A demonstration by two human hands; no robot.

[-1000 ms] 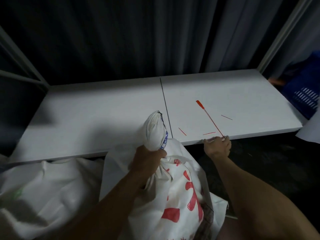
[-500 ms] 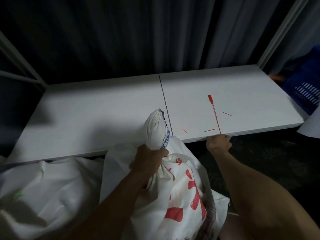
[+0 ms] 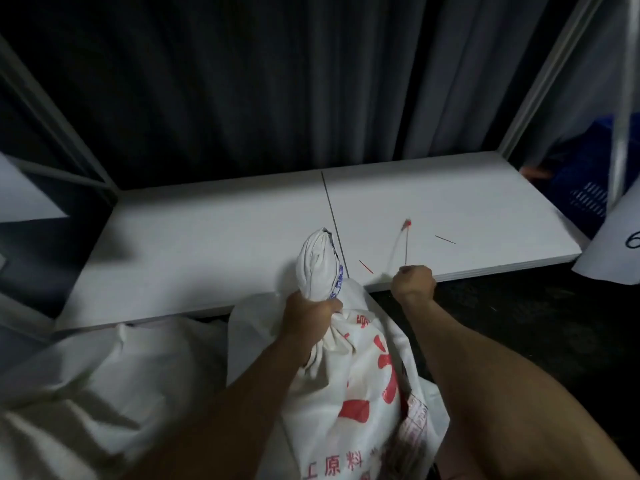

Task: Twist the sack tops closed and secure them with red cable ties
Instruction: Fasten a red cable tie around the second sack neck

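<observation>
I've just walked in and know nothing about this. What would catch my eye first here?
Front and centre, the left hand grips the twisted neck of a white sack with red print. Just to its right, at the near edge of the white shelf, the right hand holds a thin red cable tie, blurred as it sticks up. Another pale sack slumps at lower left.
</observation>
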